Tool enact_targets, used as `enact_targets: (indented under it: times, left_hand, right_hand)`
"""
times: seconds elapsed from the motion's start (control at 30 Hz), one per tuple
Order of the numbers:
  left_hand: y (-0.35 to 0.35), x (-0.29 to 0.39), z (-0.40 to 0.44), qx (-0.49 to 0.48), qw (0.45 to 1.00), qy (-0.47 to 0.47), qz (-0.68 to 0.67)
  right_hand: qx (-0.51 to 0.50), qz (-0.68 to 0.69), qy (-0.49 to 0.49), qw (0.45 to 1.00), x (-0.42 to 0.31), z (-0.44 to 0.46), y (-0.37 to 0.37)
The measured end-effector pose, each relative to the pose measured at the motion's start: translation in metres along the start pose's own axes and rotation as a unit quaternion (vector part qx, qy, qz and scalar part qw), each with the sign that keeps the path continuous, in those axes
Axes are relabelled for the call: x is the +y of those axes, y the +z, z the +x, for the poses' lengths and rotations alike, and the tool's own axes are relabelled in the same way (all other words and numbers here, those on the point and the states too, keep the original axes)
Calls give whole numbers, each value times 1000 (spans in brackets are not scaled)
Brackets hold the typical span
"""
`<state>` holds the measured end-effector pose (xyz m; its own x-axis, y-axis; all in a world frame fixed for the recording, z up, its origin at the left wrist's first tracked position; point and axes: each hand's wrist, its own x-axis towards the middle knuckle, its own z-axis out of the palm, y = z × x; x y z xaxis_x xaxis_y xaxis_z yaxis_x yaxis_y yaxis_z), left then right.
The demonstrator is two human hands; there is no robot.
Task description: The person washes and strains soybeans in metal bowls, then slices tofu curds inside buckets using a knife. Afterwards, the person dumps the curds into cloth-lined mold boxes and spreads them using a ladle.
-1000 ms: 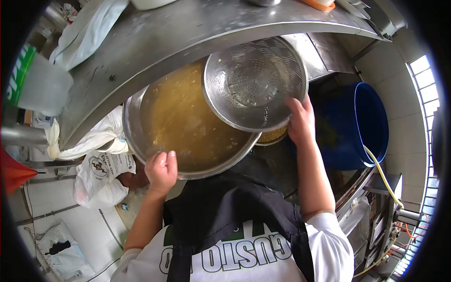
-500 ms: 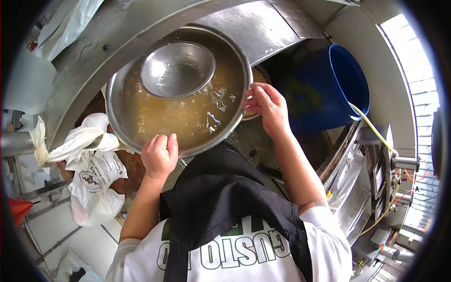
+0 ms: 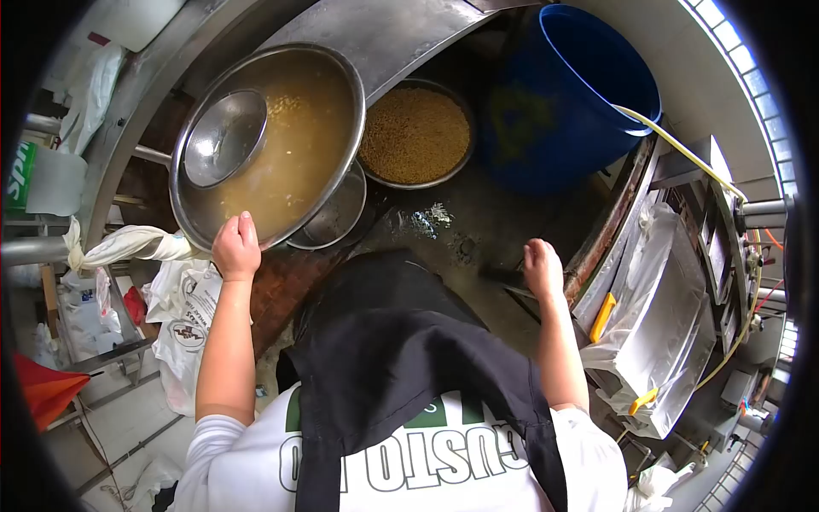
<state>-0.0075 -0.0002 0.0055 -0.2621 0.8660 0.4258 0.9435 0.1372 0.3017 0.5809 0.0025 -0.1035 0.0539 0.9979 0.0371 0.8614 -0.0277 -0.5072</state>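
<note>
My left hand [image 3: 236,248] grips the near rim of a large metal basin [image 3: 356,102] filled with cloudy yellowish water and some pale grains. A smaller shiny metal bowl [image 3: 223,141] floats or rests in the basin's left part. My right hand [image 3: 543,269] is off to the right, above the dark wet floor, touching no vessel; its fingers look curled together, with nothing visible in them. Beyond and between the hands stands a round container of yellow-brown grains [image 3: 415,135]. Partly under the basin's right side is another metal vessel [image 3: 338,213].
A blue barrel [image 3: 533,128] with a pale hose [image 3: 674,141] stands at the back right. Metal shelving with plastic-covered trays and yellow-handled tools [image 3: 603,317] is on the right. White bags [image 3: 183,316] hang at the left below the steel counter [image 3: 363,30].
The view has turned right. The perforated strainer is no longer seen in my right hand, which has moved from the basin's rim out to the right. My left hand still holds the rim.
</note>
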Motion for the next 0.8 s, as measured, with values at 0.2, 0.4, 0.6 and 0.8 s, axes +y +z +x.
enact_targets:
  times: [0.2, 0.4, 0.6, 0.8]
  left_hand:
    - [5, -7, 2, -20, 1000, -21, 7]
    - [3, -5, 3, -20, 1000, -15, 17]
    - [4, -5, -1, -10, 1000, -13, 11]
    - [12, -14, -1, 0, 1000, -1, 10]
  right_hand:
    - [28, -19, 7, 999, 67, -35, -9]
    - [40, -53, -33, 997, 87, -41, -2]
    - [45, -77, -24, 996, 88, -39, 5]
    - [34, -173, -21, 984, 82, -40, 9]
